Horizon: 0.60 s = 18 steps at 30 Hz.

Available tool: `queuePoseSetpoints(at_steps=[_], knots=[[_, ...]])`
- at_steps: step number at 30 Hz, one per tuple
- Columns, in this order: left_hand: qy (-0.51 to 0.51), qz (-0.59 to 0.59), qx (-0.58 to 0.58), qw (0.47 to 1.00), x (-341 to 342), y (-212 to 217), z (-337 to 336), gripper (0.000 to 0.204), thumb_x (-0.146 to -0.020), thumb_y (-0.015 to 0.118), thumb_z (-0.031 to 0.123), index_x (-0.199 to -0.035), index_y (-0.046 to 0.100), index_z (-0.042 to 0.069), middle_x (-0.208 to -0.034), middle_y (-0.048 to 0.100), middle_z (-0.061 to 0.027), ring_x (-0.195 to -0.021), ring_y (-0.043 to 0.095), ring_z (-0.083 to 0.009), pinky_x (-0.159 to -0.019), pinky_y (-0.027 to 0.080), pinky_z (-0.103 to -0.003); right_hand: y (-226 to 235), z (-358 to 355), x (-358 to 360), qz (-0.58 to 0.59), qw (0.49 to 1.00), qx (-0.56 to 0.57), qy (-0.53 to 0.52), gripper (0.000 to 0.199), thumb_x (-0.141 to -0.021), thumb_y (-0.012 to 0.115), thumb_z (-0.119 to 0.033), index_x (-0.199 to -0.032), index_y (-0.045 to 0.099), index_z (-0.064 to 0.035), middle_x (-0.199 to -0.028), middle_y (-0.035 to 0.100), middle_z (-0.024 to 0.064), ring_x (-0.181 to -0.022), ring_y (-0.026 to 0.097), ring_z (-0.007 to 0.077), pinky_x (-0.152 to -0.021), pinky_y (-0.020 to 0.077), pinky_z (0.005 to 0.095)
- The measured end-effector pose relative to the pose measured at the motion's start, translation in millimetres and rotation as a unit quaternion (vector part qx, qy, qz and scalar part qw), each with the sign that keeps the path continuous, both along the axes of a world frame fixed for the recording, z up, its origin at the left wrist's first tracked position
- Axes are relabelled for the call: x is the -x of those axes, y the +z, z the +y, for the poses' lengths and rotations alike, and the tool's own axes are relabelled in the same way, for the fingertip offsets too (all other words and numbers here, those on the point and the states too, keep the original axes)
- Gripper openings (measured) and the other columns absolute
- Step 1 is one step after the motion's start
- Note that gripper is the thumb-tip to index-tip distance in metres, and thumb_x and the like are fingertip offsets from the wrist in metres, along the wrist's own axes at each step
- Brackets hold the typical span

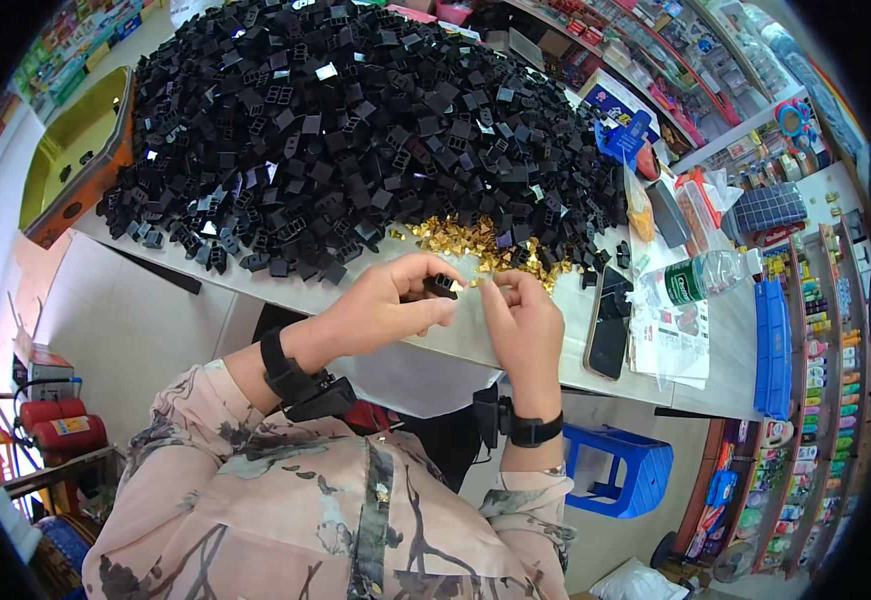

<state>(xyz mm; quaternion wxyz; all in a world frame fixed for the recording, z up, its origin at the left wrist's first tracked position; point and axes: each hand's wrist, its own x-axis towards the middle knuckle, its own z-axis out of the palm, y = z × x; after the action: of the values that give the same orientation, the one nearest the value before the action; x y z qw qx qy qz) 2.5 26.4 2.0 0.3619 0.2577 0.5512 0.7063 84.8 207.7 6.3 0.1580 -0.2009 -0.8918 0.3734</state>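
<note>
My left hand (387,302) is closed around a small black plastic housing (441,285), gripped between thumb and fingers with its open cells showing. Close beside it, my right hand (527,318) pinches a tiny gold metal piece (474,283), of which only a glint shows at the fingertips. Both hands are over the table's near edge, fingertips almost meeting. Just beyond them lies a scatter of small gold metal pieces (475,238). Behind that rises a large heap of black plastic housings (325,130), spread over most of the table (375,262).
An orange-rimmed tray (105,165) stands left of the heap. On the right lie a phone (607,340), papers (683,345), a plastic bottle (697,277) on its side and a blue basket (772,345). A blue stool (620,470) stands below the table's right side.
</note>
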Motion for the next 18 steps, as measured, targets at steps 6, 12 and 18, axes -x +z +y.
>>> queuePoseSetpoints(at_steps=[6, 12, 18], knots=[[0.037, 0.023, 0.002, 0.999, 1.3, -9.3, 5.9, 0.025, -0.087, 0.063, 0.004, -0.111, 0.057, 0.007, -0.082, 0.057, 0.0023, -0.064, 0.049, -0.0018, -0.055, 0.04, -0.018, -8.4, -2.5, 2.9, 0.025, 0.987, -0.156, 0.003, 0.013, -0.087, 0.064, -0.015, -0.088, 0.063, -0.0021, -0.068, 0.063, 0.0042, -0.063, 0.059, 0.0091, -0.057, 0.0464, 0.0247], [0.117, 0.099, -0.013, 0.988, -7.9, -4.0, 7.5, 0.024, -0.085, 0.065, 0.009, -0.108, 0.058, 0.003, -0.082, 0.056, 0.0022, -0.065, 0.048, -0.0025, -0.056, 0.041, -0.019, -9.2, 5.1, -9.4, 0.101, 0.976, 0.192, 0.005, 0.008, -0.087, 0.063, -0.007, -0.092, 0.061, -0.0011, -0.077, 0.063, 0.0007, -0.066, 0.059, 0.0092, -0.057, 0.0453, 0.0229], [0.086, 0.121, 0.003, 0.989, -8.7, -8.0, 3.1, 0.029, -0.084, 0.064, 0.002, -0.113, 0.06, 0.004, -0.086, 0.059, -0.0007, -0.064, 0.05, -0.003, -0.055, 0.04, -0.02, -2.7, -11.4, -29.1, 0.162, 0.912, 0.363, 0.104, 0.01, -0.087, 0.062, -0.001, -0.095, 0.057, -0.0011, -0.088, 0.061, 0.0025, -0.077, 0.057, 0.0086, -0.067, 0.0457, 0.0212]])
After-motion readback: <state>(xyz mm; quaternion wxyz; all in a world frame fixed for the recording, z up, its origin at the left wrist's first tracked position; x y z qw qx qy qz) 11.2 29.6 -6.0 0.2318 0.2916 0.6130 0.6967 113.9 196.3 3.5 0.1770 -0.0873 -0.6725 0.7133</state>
